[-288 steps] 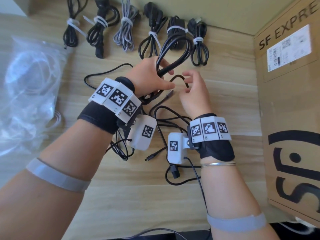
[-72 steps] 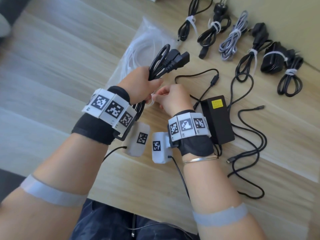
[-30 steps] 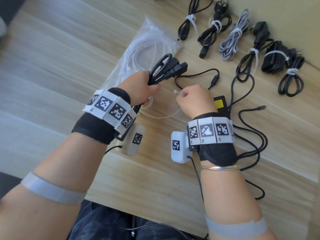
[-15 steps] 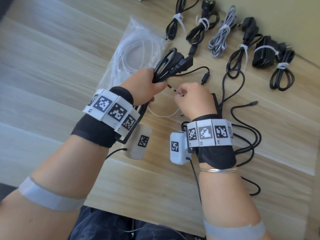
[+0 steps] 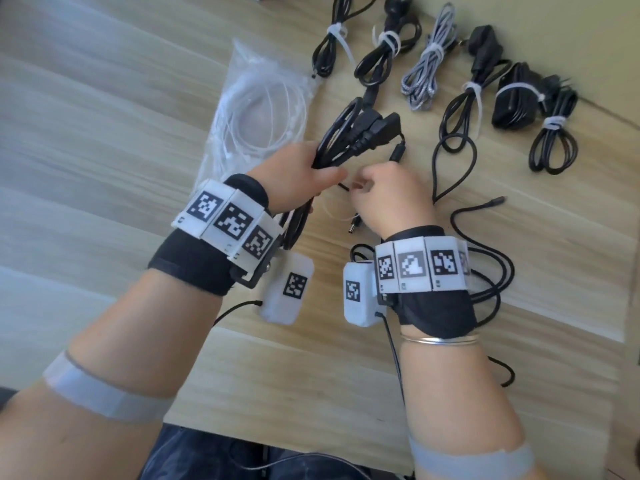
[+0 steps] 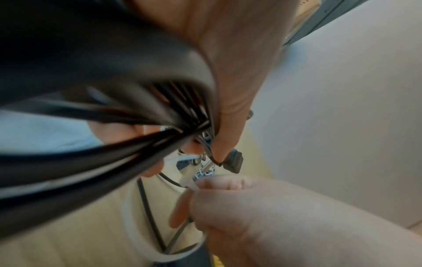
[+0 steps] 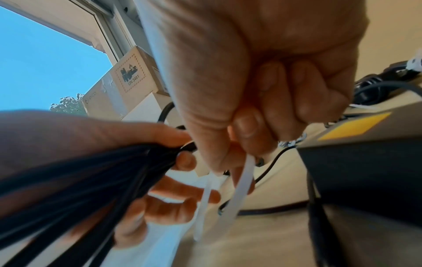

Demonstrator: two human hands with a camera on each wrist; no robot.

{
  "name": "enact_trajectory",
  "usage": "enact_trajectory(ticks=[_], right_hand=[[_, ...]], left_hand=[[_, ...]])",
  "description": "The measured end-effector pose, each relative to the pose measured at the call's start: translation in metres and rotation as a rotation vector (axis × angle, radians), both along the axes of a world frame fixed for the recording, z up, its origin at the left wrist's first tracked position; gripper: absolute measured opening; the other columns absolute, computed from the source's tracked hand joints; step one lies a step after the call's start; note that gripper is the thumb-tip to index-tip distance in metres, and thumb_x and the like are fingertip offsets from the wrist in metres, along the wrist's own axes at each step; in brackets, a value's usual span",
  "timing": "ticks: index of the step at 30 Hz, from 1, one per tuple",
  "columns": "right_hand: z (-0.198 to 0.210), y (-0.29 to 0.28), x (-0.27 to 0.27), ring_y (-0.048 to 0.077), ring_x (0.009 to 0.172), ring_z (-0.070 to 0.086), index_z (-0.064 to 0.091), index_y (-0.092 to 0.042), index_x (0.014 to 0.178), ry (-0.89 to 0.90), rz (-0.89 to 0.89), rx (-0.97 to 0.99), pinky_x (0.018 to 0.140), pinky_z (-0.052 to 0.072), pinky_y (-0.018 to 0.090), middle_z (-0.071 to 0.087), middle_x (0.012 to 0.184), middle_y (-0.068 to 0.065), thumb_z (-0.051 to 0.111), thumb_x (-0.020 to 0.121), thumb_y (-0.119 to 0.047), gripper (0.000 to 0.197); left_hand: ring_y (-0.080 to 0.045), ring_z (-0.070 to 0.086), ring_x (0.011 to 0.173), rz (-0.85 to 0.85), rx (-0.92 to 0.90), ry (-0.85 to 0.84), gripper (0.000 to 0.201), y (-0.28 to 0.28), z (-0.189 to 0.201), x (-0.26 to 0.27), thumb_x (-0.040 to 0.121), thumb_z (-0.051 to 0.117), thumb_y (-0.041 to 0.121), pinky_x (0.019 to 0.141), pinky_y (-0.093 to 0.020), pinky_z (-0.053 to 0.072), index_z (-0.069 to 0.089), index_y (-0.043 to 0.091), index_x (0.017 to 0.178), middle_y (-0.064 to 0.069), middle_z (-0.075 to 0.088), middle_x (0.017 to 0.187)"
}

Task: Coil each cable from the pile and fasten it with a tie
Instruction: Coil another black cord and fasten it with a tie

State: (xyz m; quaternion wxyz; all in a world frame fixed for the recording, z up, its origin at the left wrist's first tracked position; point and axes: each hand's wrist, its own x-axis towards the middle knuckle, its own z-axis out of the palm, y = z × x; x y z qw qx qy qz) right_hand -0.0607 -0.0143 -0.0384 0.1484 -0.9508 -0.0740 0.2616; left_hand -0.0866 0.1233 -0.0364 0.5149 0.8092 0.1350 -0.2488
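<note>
My left hand point(image 5: 301, 178) grips a coiled black power cable point(image 5: 349, 133) above the wooden table, its plugs pointing up and right; the same bundle point(image 6: 95, 144) fills the left wrist view. My right hand point(image 5: 391, 192) sits just right of it and pinches a white zip tie point(image 7: 239, 191) between thumb and forefinger, its strap looping down under the hand. The tie point(image 5: 332, 216) shows faintly between both hands. A black power brick point(image 7: 365, 169) lies under my right wrist.
Several tied cable coils point(image 5: 429, 64) lie in a row along the far edge. A clear bag of white zip ties point(image 5: 259, 109) rests at the left. Loose black cables point(image 5: 478, 258) trail on the table to the right of my right wrist.
My right hand has moved left, back toward the coil, bringing the pinched zip tie close to my left thumb. The left hand keeps its grip on the coil.
</note>
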Motion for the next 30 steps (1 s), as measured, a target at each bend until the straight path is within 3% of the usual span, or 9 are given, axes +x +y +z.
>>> enact_trajectory(ticks=[4, 8, 9, 11, 15, 18, 23, 27, 30], right_hand=[[-0.003, 0.006, -0.002, 0.023, 0.088, 0.057, 0.066, -0.026, 0.107, -0.016, 0.029, 0.058, 0.069, 0.041, 0.027, 0.065, 0.09, 0.001, 0.048, 0.089, -0.023, 0.025], [-0.007, -0.002, -0.001, 0.023, 0.073, 0.054, 0.059, -0.016, 0.076, 0.01, 0.011, 0.1, 0.06, 0.036, 0.027, 0.051, 0.062, -0.002, 0.048, 0.088, -0.018, 0.016], [-0.008, -0.006, -0.001, 0.025, 0.071, 0.054, 0.054, -0.014, 0.07, 0.015, -0.008, 0.118, 0.058, 0.037, 0.029, 0.051, 0.06, 0.0, 0.046, 0.087, -0.017, 0.019], [-0.008, -0.013, 0.0, 0.026, 0.07, 0.057, 0.055, -0.007, 0.073, 0.012, -0.049, 0.179, 0.061, 0.044, 0.033, 0.061, 0.067, 0.011, 0.044, 0.087, -0.016, 0.02], [0.001, -0.018, -0.002, 0.003, 0.042, 0.05, 0.059, -0.005, 0.081, 0.004, -0.086, 0.354, 0.061, 0.046, 0.028, 0.065, 0.064, 0.01, 0.043, 0.087, -0.014, 0.019], [0.005, -0.018, -0.005, 0.0, 0.042, 0.05, 0.062, -0.012, 0.075, -0.011, -0.082, 0.456, 0.059, 0.044, 0.021, 0.06, 0.054, -0.003, 0.046, 0.083, -0.009, 0.019], [0.008, -0.015, -0.01, 0.004, 0.052, 0.053, 0.066, -0.02, 0.078, 0.01, 0.01, 0.569, 0.057, 0.046, 0.018, 0.059, 0.058, -0.007, 0.053, 0.091, -0.018, 0.018], [-0.002, -0.012, -0.012, 0.001, 0.057, 0.049, 0.068, -0.017, 0.08, -0.087, 0.05, 0.56, 0.063, 0.04, 0.016, 0.052, 0.063, -0.012, 0.055, 0.092, -0.019, 0.018], [-0.01, -0.011, -0.013, 0.004, 0.059, 0.052, 0.068, -0.014, 0.081, -0.115, -0.008, 0.613, 0.064, 0.048, 0.022, 0.051, 0.076, -0.013, 0.055, 0.092, -0.014, 0.018]], left_hand=[[-0.02, 0.051, 0.065, 0.009, -0.057, 0.005, 0.027, -0.005, 0.003, 0.001, 0.088, 0.056, 0.033, 0.064, -0.032, 0.046, 0.053, 0.007, 0.09, -0.006, 0.049, 0.073], [-0.012, 0.041, 0.053, -0.046, 0.056, 0.018, 0.025, -0.003, -0.003, 0.002, 0.09, 0.054, 0.033, 0.048, -0.012, 0.035, 0.045, 0.018, 0.073, 0.004, 0.041, 0.061], [-0.014, 0.041, 0.057, -0.062, 0.089, 0.018, 0.022, -0.003, -0.005, 0.002, 0.09, 0.054, 0.033, 0.049, -0.013, 0.034, 0.047, 0.016, 0.078, 0.003, 0.042, 0.066], [-0.02, 0.044, 0.079, -0.106, 0.199, 0.016, 0.02, -0.005, -0.009, 0.001, 0.09, 0.053, 0.032, 0.069, -0.021, 0.039, 0.05, 0.013, 0.094, -0.003, 0.042, 0.087], [-0.033, 0.037, 0.113, -0.169, 0.393, 0.056, 0.026, -0.014, -0.014, -0.001, 0.091, 0.051, 0.035, 0.093, -0.036, 0.032, 0.049, 0.014, 0.105, -0.013, 0.036, 0.106], [-0.033, 0.033, 0.119, -0.176, 0.443, 0.078, 0.039, -0.018, -0.015, -0.001, 0.092, 0.049, 0.036, 0.096, -0.036, 0.03, 0.046, 0.009, 0.119, -0.017, 0.036, 0.122], [-0.031, 0.032, 0.123, -0.25, 0.531, 0.079, 0.041, -0.026, -0.012, -0.001, 0.094, 0.043, 0.033, 0.099, -0.035, 0.027, 0.043, 0.006, 0.124, -0.014, 0.037, 0.13], [-0.032, 0.031, 0.127, -0.266, 0.433, 0.1, 0.053, -0.024, -0.002, -0.004, 0.093, 0.04, 0.016, 0.099, -0.038, 0.031, 0.021, 0.019, 0.143, -0.015, 0.032, 0.133], [-0.032, 0.038, 0.126, -0.3, 0.373, 0.082, 0.066, -0.013, 0.003, -0.008, 0.094, 0.033, 0.006, 0.103, -0.041, 0.035, 0.004, 0.031, 0.147, -0.015, 0.029, 0.139]])
